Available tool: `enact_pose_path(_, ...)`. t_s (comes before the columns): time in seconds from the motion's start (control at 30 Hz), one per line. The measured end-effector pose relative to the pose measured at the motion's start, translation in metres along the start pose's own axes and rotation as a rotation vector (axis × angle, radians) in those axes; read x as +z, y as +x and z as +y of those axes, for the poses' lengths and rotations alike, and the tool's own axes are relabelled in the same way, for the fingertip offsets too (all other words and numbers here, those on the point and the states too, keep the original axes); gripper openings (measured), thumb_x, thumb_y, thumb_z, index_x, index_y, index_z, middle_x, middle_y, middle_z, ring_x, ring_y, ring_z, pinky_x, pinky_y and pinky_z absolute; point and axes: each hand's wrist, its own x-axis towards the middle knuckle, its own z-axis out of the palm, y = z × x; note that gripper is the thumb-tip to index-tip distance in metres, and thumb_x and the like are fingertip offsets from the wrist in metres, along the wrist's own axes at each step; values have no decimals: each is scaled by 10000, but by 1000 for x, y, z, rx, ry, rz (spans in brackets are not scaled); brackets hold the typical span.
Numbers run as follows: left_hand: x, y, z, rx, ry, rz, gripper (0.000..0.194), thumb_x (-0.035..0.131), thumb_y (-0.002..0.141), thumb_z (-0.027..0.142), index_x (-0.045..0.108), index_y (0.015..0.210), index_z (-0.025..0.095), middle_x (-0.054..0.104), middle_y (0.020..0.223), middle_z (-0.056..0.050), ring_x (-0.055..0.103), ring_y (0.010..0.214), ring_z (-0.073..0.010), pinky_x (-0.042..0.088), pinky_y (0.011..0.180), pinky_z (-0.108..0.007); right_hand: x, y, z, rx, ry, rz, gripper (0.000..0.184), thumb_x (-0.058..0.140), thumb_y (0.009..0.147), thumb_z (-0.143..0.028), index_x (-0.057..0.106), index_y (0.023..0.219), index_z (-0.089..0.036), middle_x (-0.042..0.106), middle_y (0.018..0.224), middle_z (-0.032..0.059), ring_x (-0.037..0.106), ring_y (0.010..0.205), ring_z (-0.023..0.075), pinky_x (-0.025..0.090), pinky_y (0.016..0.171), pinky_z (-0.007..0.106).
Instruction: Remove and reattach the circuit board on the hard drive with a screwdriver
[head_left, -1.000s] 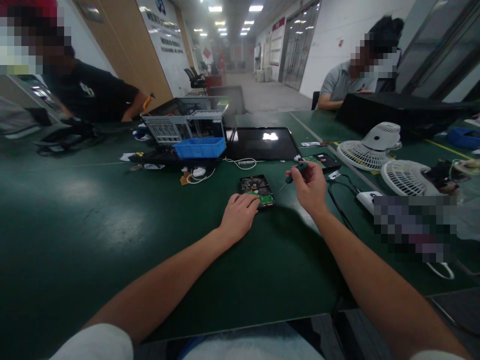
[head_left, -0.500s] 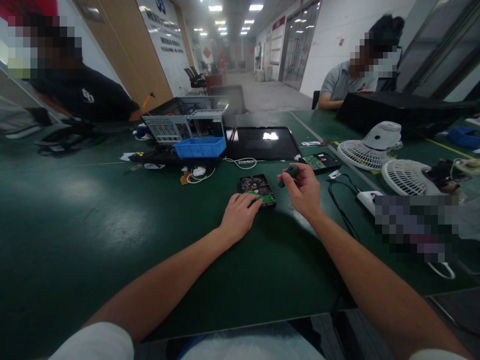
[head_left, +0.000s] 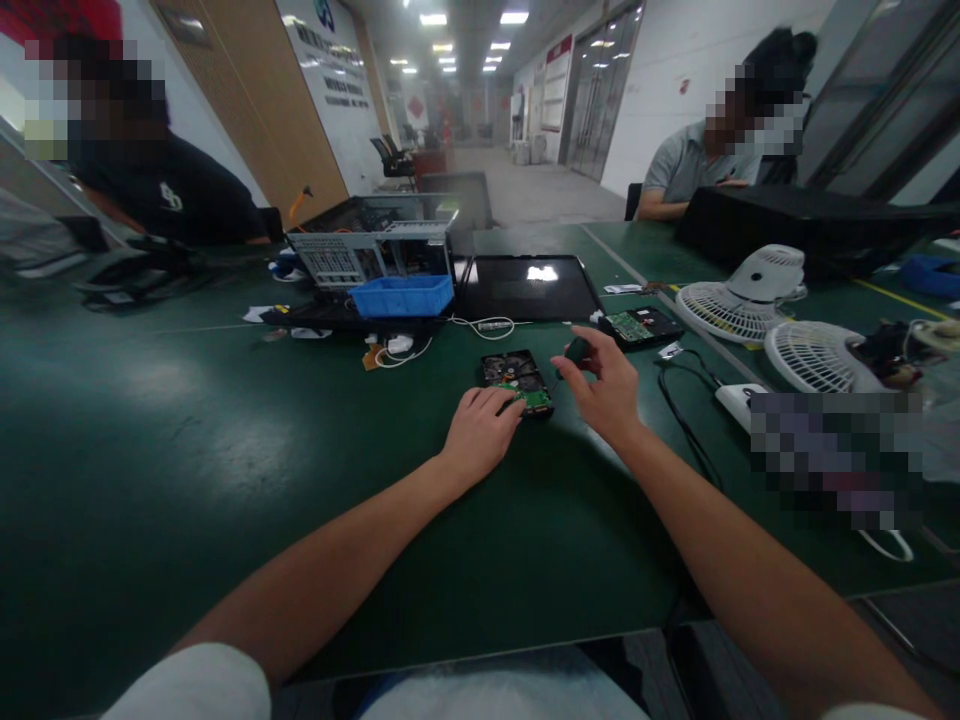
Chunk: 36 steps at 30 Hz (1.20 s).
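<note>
A hard drive (head_left: 517, 366) lies flat in front of me, its dark metal side and green circuit board facing up. My left hand (head_left: 484, 425) holds it down at the near-left edge, fingers curved over it and covering part of the board. In my right hand (head_left: 604, 380) is a screwdriver with a dark green handle (head_left: 577, 349), gripped between thumb and fingers. Its thin shaft slants down towards the drive's right side. Whether the tip touches a screw is too small to tell.
Behind the drive stand a blue bin (head_left: 403, 297), an opened computer case (head_left: 341, 258) and a black panel (head_left: 525, 287). Another drive (head_left: 641, 325) lies right of it. White fans (head_left: 724, 308), a black cable (head_left: 686, 430) and a power strip (head_left: 739, 402) are farther right. Two people sit across the table.
The screwdriver handle has turned slightly in my right hand, and those fingers have shifted around it. My left hand and the hard drive stay in place.
</note>
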Motion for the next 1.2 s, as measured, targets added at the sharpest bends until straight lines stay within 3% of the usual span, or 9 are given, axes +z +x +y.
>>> enact_pose_path(0.23,1,1,1,-15,-8,12,289,541,1031,193,699,1272,214,688,1313,-112,608,1245,-301,457,1028,-494,-3,1,-6,-139,-109,-56,451,530,1015,-289,515,1466,-271,674,1305,121,711,1067,261,650,864,432)
enact_pose_path(0.47,0,-1,1,-16,-21,12,308,523,1030,172,690,1287,202,682,1327,-110,600,1256,-299,462,1019,-489,1,-2,2,-117,-145,56,399,687,946,-344,564,1316,-258,679,1123,78,711,857,209,659,762,395)
enact_pose_path(0.67,2,-2,1,-42,-37,23,287,538,1027,190,685,1273,197,682,1325,-105,599,1253,-291,461,1035,-488,-2,0,2,-155,-154,35,395,638,963,-311,543,1342,-255,671,1177,98,708,922,228,654,780,405)
enact_pose_path(0.97,-2,-2,1,-58,-43,26,240,604,1002,243,691,1215,177,679,1281,-119,599,1211,-299,472,1025,-481,-4,2,-5,-184,-165,41,364,667,925,-281,573,1275,-254,603,1169,97,657,854,204,640,704,376)
enact_pose_path(1.2,-5,0,1,-56,-39,1,229,596,1007,260,689,1199,176,688,1260,-111,606,1194,-298,460,1024,-486,-4,1,-4,-167,-181,15,395,639,910,-273,523,1286,-246,633,1147,86,654,843,208,612,710,381)
